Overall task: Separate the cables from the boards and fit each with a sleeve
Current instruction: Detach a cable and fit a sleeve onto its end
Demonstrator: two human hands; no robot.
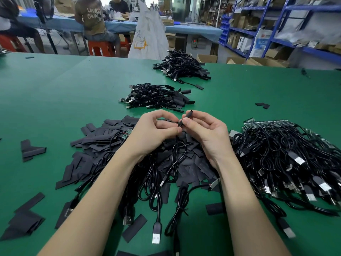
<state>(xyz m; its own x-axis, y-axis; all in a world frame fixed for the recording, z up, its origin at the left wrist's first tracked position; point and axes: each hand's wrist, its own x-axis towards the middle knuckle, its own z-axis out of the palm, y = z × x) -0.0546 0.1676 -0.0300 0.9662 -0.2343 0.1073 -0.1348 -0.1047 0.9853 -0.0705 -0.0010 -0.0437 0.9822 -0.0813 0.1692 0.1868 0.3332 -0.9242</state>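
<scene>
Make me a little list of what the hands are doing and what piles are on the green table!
left hand: pinches the end of a black cable
right hand: pinches a black sleeve at the cable's end
under the hands: heap of flat black sleeves, with loose cables on top
right pile: cables on green boards
far piles: two heaps of cables with sleeves, one near, one farther
table: green

Thin black USB cable (175, 159) dangling looped, short black flat sleeve (187, 116) tilted upward at its top end, above scattered sleeves
</scene>
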